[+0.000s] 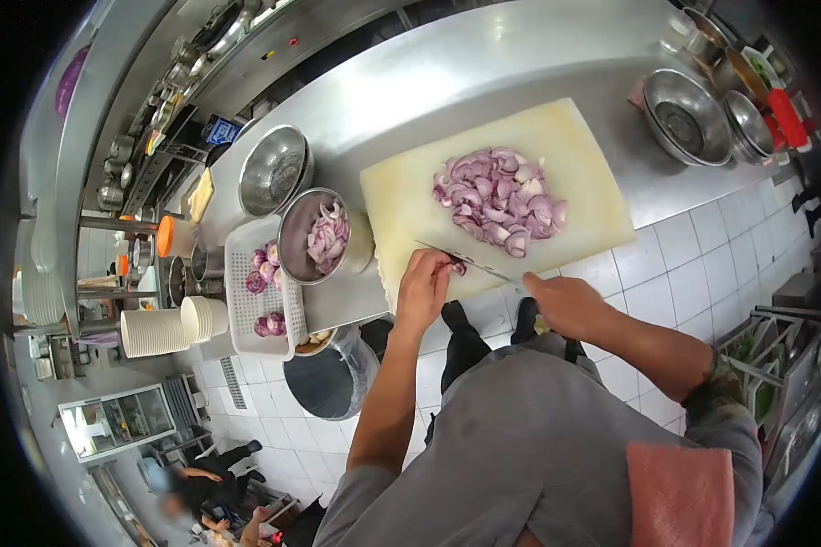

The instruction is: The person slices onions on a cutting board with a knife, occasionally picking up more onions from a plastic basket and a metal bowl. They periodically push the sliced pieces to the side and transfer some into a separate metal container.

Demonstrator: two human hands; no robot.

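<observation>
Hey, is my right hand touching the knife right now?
Touching. The head view shows your right hand gripping the knife at its handle end.

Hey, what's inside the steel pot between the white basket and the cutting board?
Pale purple onion slices lie heaped inside the steel pot, with bare metal showing to their left. Whatever is underneath the slices is covered and can't be seen.
</observation>
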